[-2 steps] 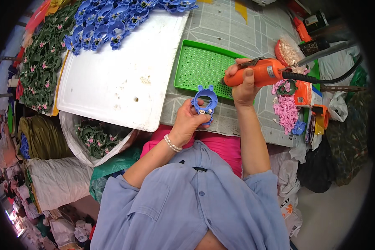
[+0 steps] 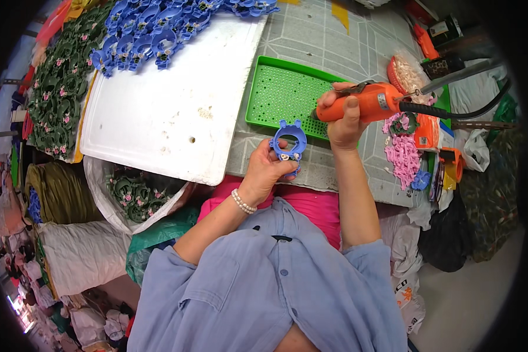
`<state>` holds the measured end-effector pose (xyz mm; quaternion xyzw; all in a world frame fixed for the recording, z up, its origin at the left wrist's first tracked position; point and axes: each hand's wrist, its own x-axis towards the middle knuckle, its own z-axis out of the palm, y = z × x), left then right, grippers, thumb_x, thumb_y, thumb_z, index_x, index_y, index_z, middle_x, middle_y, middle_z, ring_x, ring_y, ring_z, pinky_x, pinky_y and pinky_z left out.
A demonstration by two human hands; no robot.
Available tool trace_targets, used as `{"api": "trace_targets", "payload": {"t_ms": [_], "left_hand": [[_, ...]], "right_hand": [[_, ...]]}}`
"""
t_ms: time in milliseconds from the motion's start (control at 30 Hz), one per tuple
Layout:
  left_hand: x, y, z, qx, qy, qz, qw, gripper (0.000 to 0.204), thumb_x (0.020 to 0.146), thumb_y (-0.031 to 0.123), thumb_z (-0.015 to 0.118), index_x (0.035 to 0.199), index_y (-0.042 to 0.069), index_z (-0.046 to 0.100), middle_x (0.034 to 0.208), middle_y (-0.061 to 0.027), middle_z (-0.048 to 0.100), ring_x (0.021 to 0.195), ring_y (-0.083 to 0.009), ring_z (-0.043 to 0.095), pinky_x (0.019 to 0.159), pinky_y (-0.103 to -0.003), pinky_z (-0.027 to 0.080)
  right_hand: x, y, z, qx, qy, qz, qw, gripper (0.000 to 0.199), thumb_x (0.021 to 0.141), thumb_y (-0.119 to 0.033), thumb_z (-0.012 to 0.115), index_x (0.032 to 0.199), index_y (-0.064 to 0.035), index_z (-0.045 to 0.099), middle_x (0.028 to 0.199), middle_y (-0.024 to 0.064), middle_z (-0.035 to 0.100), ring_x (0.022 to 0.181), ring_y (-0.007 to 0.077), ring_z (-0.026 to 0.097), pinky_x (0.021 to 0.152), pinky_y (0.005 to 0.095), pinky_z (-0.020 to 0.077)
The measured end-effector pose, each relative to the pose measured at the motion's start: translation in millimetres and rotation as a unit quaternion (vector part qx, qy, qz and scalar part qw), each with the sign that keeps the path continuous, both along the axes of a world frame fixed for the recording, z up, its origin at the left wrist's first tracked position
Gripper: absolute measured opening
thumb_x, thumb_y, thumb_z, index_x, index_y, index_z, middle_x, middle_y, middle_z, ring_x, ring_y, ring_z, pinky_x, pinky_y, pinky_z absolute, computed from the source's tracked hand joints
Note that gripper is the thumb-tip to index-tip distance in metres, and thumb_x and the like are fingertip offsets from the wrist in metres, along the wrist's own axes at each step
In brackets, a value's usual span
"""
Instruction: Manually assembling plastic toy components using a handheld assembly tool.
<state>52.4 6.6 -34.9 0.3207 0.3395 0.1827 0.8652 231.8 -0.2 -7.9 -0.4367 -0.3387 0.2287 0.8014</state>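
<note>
Head cam, one view, looking steeply down.
I see the table close, fisheye bending its edges.

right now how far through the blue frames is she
Done: a heap of blue plastic ring frames lies along the white foam board. In hand: the left hand holds one blue ring frame; the right hand grips the orange glue gun. Left: pink flower pieces remain; the green perforated tray is bare.
</note>
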Motion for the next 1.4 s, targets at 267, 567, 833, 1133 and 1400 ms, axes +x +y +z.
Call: {"api": "trace_targets", "payload": {"t_ms": [267, 567, 833, 1133, 1400], "left_hand": [[0, -1, 2, 0.014, 0.029, -0.006, 0.999, 0.037, 0.076, -0.001, 0.062, 0.106, 0.004, 0.042, 0.084, -0.0079, 0.062, 0.069, -0.0154, 0.063, 0.055, -0.023, 0.051], [4, -1, 13, 0.041, 0.029, 0.021, 0.999, 0.036, 0.075, 0.001, 0.063, 0.104, 0.001, 0.042, 0.081, -0.0059, 0.061, 0.066, -0.0118, 0.061, 0.053, -0.023, 0.051], [2, -3, 15, 0.051, 0.027, 0.022, 0.998, 0.035, 0.075, 0.001, 0.064, 0.104, 0.002, 0.044, 0.085, -0.0050, 0.061, 0.071, -0.0115, 0.061, 0.057, -0.024, 0.052], [5, -11, 10, 0.069, 0.006, 0.064, 0.996, 0.034, 0.074, 0.002, 0.068, 0.099, 0.003, 0.045, 0.077, -0.0030, 0.058, 0.062, -0.0086, 0.057, 0.051, -0.022, 0.048], [-1, -9, 16, 0.087, 0.002, 0.075, 0.993, 0.035, 0.073, -0.001, 0.067, 0.099, 0.002, 0.044, 0.078, -0.0037, 0.058, 0.066, -0.0102, 0.059, 0.054, -0.022, 0.049]], "right_hand": [[-14, -19, 36, 0.005, -0.035, 0.033, 0.999, 0.062, 0.079, -0.060, 0.051, 0.103, -0.0030, 0.049, 0.073, 0.0056, 0.052, 0.068, 0.0192, 0.051, 0.071, 0.0382, 0.0422], [-61, -51, 51, 0.034, -0.013, 0.152, 0.988, 0.065, 0.079, -0.061, 0.054, 0.105, -0.0025, 0.045, 0.076, 0.0075, 0.053, 0.070, 0.0204, 0.053, 0.071, 0.0374, 0.0438], [-69, -53, 47, 0.023, -0.006, 0.156, 0.987, 0.066, 0.078, -0.062, 0.054, 0.106, -0.0029, 0.044, 0.077, 0.0077, 0.053, 0.071, 0.0205, 0.053, 0.072, 0.0377, 0.0437], [-69, -52, 37, 0.041, -0.021, 0.161, 0.986, 0.063, 0.078, -0.061, 0.056, 0.102, -0.0031, 0.046, 0.076, 0.0074, 0.053, 0.069, 0.0205, 0.052, 0.068, 0.0372, 0.0436], [-72, -51, 42, 0.057, 0.005, 0.160, 0.985, 0.065, 0.077, -0.061, 0.056, 0.102, -0.0019, 0.047, 0.076, 0.0076, 0.053, 0.069, 0.0205, 0.052, 0.068, 0.0375, 0.0435]]}}
